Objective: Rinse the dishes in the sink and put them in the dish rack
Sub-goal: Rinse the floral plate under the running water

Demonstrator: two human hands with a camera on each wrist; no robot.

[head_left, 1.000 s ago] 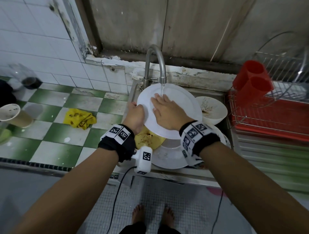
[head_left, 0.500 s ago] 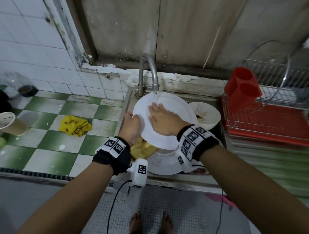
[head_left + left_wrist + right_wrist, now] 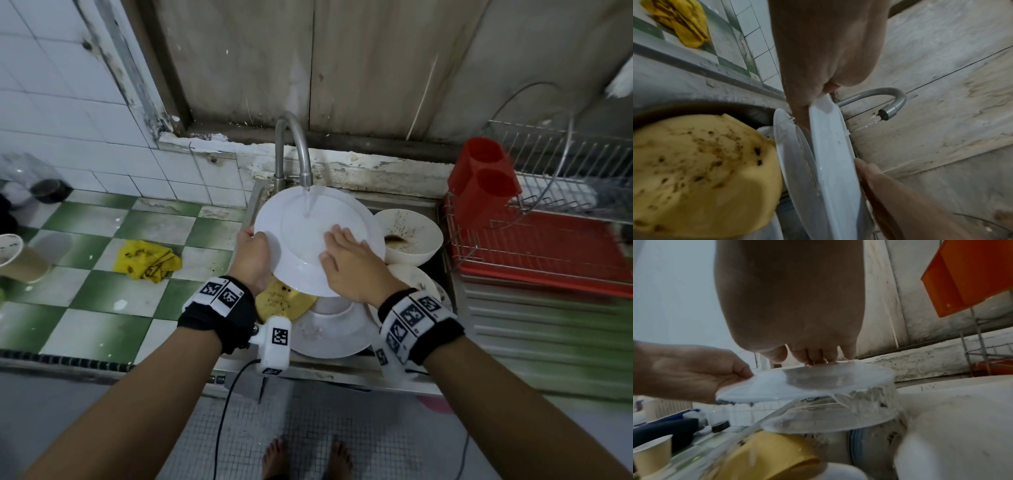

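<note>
Right hand [image 3: 352, 265] has slid from plate [image 3: 308, 246] centre toward its near-right rim, fingers flat. Left hand [image 3: 251, 257] pinches the left rim under the tap [image 3: 294, 154]. Wet one-sided hold: plate could slip onto the dishes below in the sink [image 3: 394, 200].

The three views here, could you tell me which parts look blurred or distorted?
Head view: right-edge counter smeared, red wire dish rack soft, wide-angle bending. Left wrist: yellow spotted sponge out of focus. Right wrist: round white plate soft, foreground dishes blurred.
</note>
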